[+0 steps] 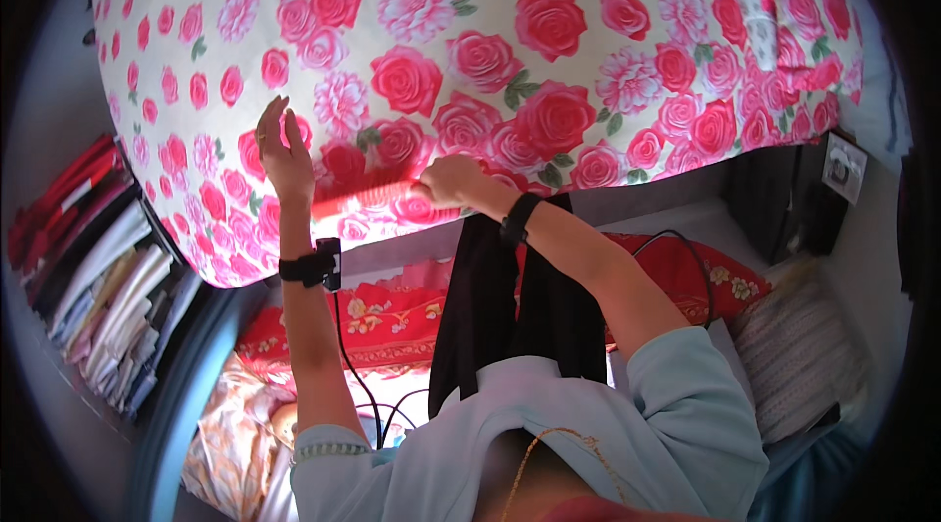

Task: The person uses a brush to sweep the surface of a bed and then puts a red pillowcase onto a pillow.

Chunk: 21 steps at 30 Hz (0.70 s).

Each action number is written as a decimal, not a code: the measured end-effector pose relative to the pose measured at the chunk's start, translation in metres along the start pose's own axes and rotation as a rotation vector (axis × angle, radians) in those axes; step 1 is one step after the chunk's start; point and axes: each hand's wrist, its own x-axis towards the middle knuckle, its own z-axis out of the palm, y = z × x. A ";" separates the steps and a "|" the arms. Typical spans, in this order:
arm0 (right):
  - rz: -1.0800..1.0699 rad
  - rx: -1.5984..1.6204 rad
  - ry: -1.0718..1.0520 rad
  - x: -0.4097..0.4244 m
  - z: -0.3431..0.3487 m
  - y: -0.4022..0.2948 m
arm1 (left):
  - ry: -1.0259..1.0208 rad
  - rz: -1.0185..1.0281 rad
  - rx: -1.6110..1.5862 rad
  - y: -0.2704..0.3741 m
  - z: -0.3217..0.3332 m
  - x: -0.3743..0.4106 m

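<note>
A bedsheet (pixel 485 118) printed with pink and red roses covers the bed before me. My right hand (pixel 454 184) grips one end of a long red brush-like tool (pixel 364 197), low over the sheet near its front edge. Motion blur and glare hide the tool's details, and I cannot tell whether it touches the fabric. To its left, my left hand (pixel 285 154) is raised over the sheet with fingers apart, holding nothing. A black strap circles each wrist; the left one carries a small black device (pixel 329 263) with a cable.
Folded clothes (pixel 110 301) are piled at the left. A patterned roll of cloth (pixel 761 22) lies at the bed's upper right. Behind my legs spreads red flowered cloth (pixel 382 316). At right are a dark cabinet-like object (pixel 779 198) and a grey textured cushion (pixel 798 345).
</note>
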 end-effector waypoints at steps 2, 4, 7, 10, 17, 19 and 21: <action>-0.025 -0.073 -0.013 -0.020 -0.042 -0.015 | -0.034 -0.043 -0.025 0.002 0.002 0.001; -0.001 -0.012 0.146 -0.030 -0.071 0.003 | -0.017 -0.066 -0.041 -0.001 0.004 0.012; 0.138 0.272 0.545 -0.043 -0.093 0.034 | 0.062 -0.151 -0.147 0.000 0.008 0.023; 0.380 0.559 0.782 -0.056 -0.106 0.062 | 0.024 -0.068 -0.073 0.020 0.032 0.027; 1.060 0.771 1.266 -0.243 -0.039 0.231 | -0.516 0.334 -0.188 0.151 0.149 -0.005; 1.324 0.917 1.413 -0.320 -0.006 0.255 | -0.566 0.506 -0.087 0.196 0.196 -0.030; 1.435 1.136 1.536 -0.371 0.004 0.251 | -0.825 0.481 -0.059 0.258 0.197 -0.039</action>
